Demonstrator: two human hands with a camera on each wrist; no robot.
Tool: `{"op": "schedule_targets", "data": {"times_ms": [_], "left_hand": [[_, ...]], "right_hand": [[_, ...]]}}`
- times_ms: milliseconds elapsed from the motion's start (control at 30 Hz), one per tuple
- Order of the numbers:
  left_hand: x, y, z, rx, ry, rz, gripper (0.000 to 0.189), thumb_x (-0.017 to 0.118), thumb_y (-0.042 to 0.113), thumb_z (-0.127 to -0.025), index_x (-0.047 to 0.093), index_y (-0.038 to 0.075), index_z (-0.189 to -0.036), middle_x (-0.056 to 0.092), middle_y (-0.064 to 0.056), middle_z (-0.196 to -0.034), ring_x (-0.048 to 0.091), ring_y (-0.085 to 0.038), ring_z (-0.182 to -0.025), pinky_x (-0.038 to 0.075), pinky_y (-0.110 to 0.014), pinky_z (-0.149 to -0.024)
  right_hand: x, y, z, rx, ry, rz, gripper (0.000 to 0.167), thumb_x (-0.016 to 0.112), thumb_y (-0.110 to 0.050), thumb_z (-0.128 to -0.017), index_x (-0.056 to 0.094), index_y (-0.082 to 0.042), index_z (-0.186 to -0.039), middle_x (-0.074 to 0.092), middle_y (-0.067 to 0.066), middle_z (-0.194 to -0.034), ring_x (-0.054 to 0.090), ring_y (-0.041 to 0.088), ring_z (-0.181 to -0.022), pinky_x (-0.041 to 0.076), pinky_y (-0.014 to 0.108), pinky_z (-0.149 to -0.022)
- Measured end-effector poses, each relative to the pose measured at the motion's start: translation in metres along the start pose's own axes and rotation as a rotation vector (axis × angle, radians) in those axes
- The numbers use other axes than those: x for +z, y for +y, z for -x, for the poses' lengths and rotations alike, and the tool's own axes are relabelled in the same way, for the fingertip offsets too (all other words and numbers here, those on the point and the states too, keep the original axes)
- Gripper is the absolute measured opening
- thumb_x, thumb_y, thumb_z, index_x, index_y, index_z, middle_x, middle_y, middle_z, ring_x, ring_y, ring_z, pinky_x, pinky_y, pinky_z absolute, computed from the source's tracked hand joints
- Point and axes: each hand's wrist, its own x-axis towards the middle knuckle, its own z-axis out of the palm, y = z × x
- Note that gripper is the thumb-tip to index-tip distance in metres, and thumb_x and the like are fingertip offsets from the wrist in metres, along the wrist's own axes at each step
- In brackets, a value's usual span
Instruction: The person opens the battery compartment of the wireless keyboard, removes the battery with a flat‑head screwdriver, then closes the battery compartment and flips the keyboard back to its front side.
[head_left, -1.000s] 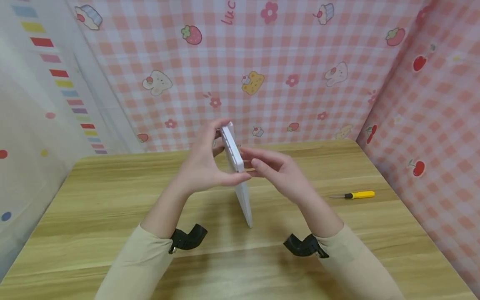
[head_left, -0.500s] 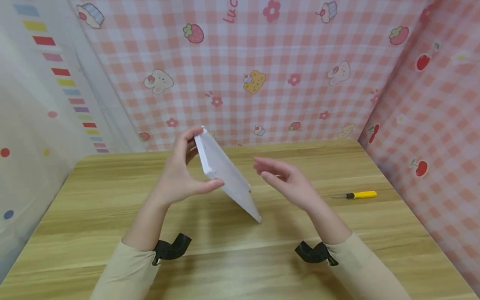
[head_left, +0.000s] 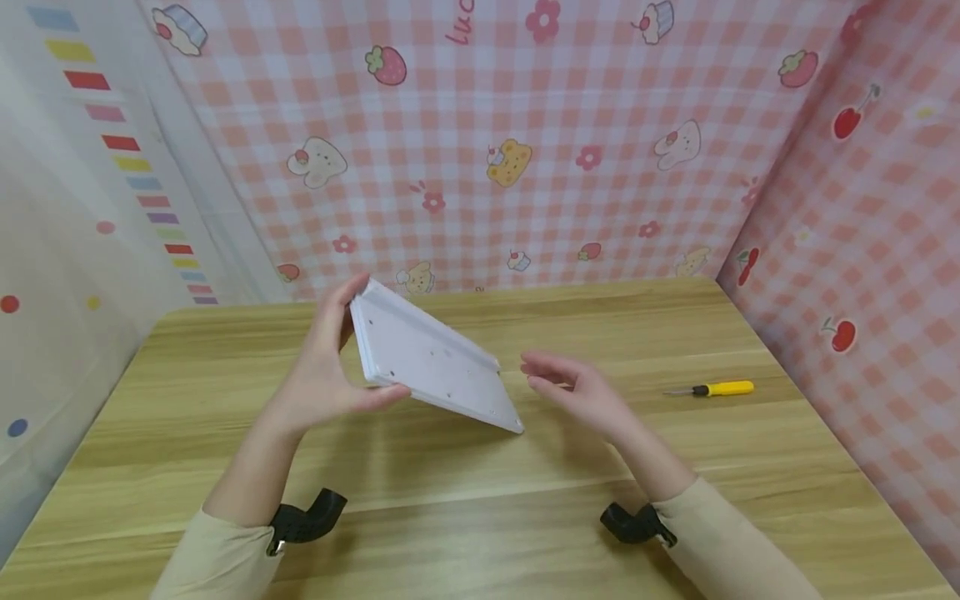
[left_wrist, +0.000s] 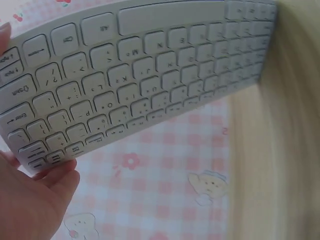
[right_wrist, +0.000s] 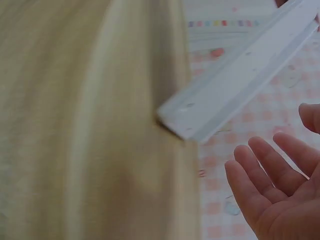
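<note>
A white keyboard (head_left: pixel 435 358) slants over the table, its underside with small screw holes turned up toward the head view. My left hand (head_left: pixel 318 371) grips its raised left end, thumb along the near edge and fingers at the far corner. The keys show in the left wrist view, where the keyboard (left_wrist: pixel 145 65) runs off toward the wood. Its lower right end meets the tabletop in the right wrist view. Beside that end, my right hand (head_left: pixel 577 392) hovers with relaxed fingers and holds nothing; the same hand (right_wrist: pixel 280 190) appears palm up in its own wrist view.
A yellow-handled screwdriver (head_left: pixel 723 388) lies on the wooden table (head_left: pixel 480 517) to the right. Pink checked cloth (head_left: pixel 465 108) stands behind the table and along its right side. Black wrist mounts (head_left: pixel 307 518) sit on both forearms.
My left hand has moved left and down, tipping the keyboard from nearly upright to a slant with its underside showing. My right hand has come away from it, to the right and lower.
</note>
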Motion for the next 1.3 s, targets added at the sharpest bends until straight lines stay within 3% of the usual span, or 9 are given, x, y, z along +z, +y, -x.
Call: {"op": "schedule_targets", "data": {"times_ms": [233,500,633,733,867,967,1033,1200,1300], "left_hand": [[-0.003,-0.011,0.013,0.008,0.022,0.022,0.118,0.089,-0.008,-0.055,0.023,-0.001,-0.153,0.035,-0.019,-0.139,0.041,-0.021,-0.121,0.028,-0.023,-0.112],[-0.001,-0.022,0.022,0.036,0.018,0.016,0.119,0.089,-0.009,-0.053,0.025,-0.002,-0.153,0.034,-0.025,-0.141,0.038,-0.022,-0.122,0.031,-0.02,-0.11],[-0.003,-0.025,0.027,-0.025,-0.007,-0.039,0.118,0.091,-0.006,-0.055,0.026,-0.002,-0.154,0.034,-0.026,-0.146,0.037,-0.028,-0.128,0.031,-0.017,-0.108],[-0.005,-0.026,0.03,-0.11,-0.039,-0.061,0.118,0.093,0.0,-0.058,0.025,0.001,-0.155,0.03,-0.024,-0.154,0.034,-0.034,-0.136,0.032,-0.017,-0.106],[-0.006,-0.028,0.034,-0.206,-0.074,-0.064,0.117,0.094,0.006,-0.062,0.024,0.004,-0.156,0.022,-0.023,-0.159,0.025,-0.035,-0.144,0.033,-0.032,-0.11],[-0.005,-0.03,0.036,-0.243,-0.091,-0.058,0.115,0.094,0.009,-0.064,0.025,0.003,-0.155,0.018,-0.022,-0.16,0.019,-0.035,-0.147,0.03,-0.045,-0.111],[-0.004,-0.034,0.037,-0.253,-0.1,-0.056,0.112,0.093,0.009,-0.065,0.026,0.0,-0.154,0.016,-0.022,-0.161,0.017,-0.035,-0.147,0.03,-0.044,-0.111],[0.0,-0.049,0.043,-0.262,-0.1,-0.013,0.1,0.09,0.002,-0.069,0.032,-0.006,-0.15,0.015,-0.021,-0.161,0.024,-0.036,-0.144,0.035,-0.025,-0.106],[0.001,-0.058,0.048,-0.299,-0.097,0.007,0.1,0.088,0.0,-0.07,0.03,-0.005,-0.151,0.013,-0.019,-0.162,0.024,-0.035,-0.144,0.036,-0.027,-0.106]], "right_hand": [[0.012,0.022,-0.008,0.022,-0.047,0.043,0.047,0.063,-0.015,-0.098,0.052,0.008,-0.137,0.063,0.022,-0.126,0.061,0.035,-0.114,0.046,0.047,-0.1],[0.016,0.026,-0.01,0.116,-0.083,-0.003,0.053,0.063,-0.015,-0.097,0.046,0.013,-0.139,0.057,0.029,-0.13,0.057,0.04,-0.118,0.045,0.047,-0.101],[0.014,0.029,-0.009,0.147,-0.07,-0.036,0.052,0.063,-0.013,-0.097,0.046,0.014,-0.138,0.055,0.032,-0.132,0.056,0.042,-0.12,0.048,0.045,-0.097],[0.011,0.033,-0.008,0.186,-0.052,-0.068,0.052,0.062,-0.012,-0.097,0.045,0.015,-0.138,0.054,0.032,-0.132,0.054,0.041,-0.121,0.051,0.042,-0.094],[0.008,0.036,-0.005,0.208,-0.025,-0.077,0.05,0.063,-0.012,-0.097,0.048,0.014,-0.137,0.055,0.031,-0.132,0.054,0.04,-0.121,0.053,0.039,-0.092],[0.006,0.038,-0.002,0.209,-0.006,-0.084,0.049,0.063,-0.011,-0.097,0.049,0.013,-0.136,0.055,0.031,-0.133,0.054,0.04,-0.121,0.053,0.038,-0.091],[0.005,0.039,0.0,0.214,0.007,-0.1,0.049,0.063,-0.01,-0.096,0.048,0.014,-0.136,0.054,0.032,-0.133,0.054,0.039,-0.121,0.054,0.037,-0.089],[0.003,0.041,0.004,0.242,0.041,-0.155,0.05,0.063,-0.009,-0.096,0.046,0.015,-0.137,0.052,0.033,-0.134,0.054,0.038,-0.121,0.055,0.035,-0.087],[0.003,0.043,0.004,0.249,0.055,-0.16,0.05,0.064,-0.009,-0.096,0.047,0.014,-0.137,0.053,0.032,-0.134,0.054,0.036,-0.12,0.054,0.033,-0.087]]}}
